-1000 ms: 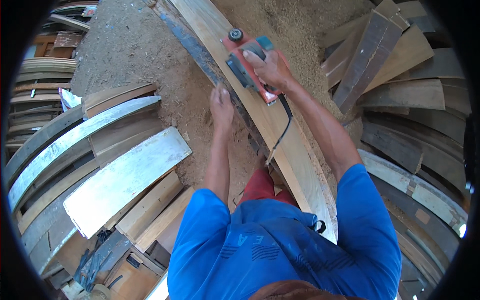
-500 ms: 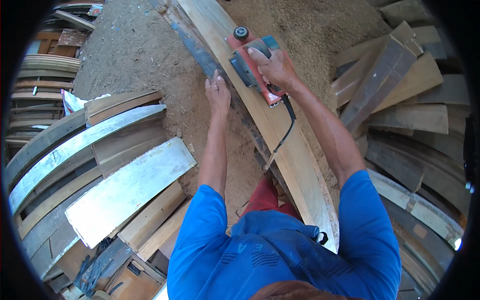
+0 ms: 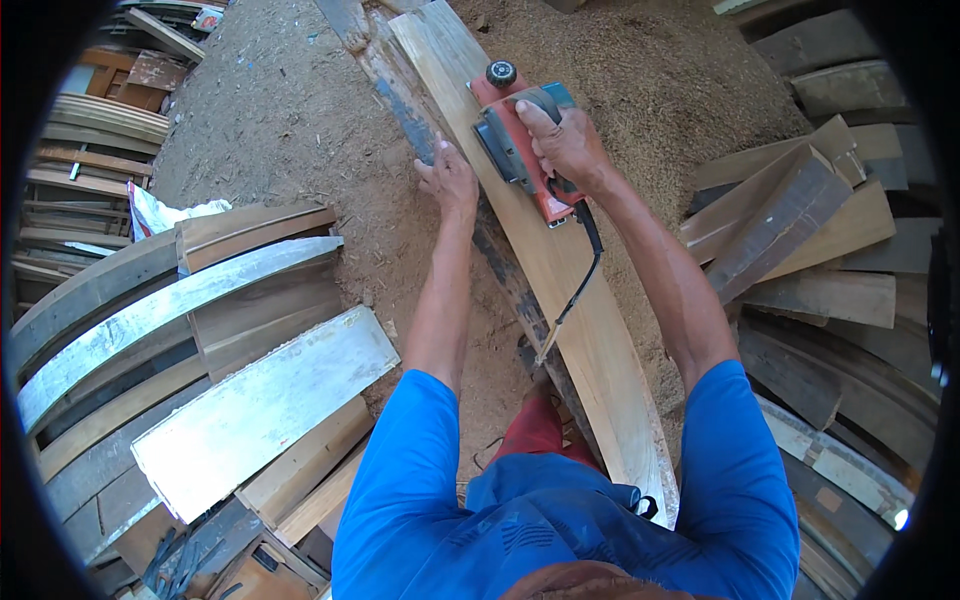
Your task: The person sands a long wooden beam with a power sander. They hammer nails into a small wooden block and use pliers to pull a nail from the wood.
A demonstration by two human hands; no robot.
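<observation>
Red planer [image 3: 520, 145] on a pale board [image 3: 535, 245], right hand [image 3: 572, 148] gripping it from above, left hand [image 3: 451, 178] at the dark beam [image 3: 495, 252] alongside, its hold unclear from here.

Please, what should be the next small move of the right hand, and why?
Probably the right hand should ease the red-and-grey electric planer toward the far end of the long pale wooden board: bare surface lies ahead, the black cord trails behind, and the left hand is beside the board.
</observation>
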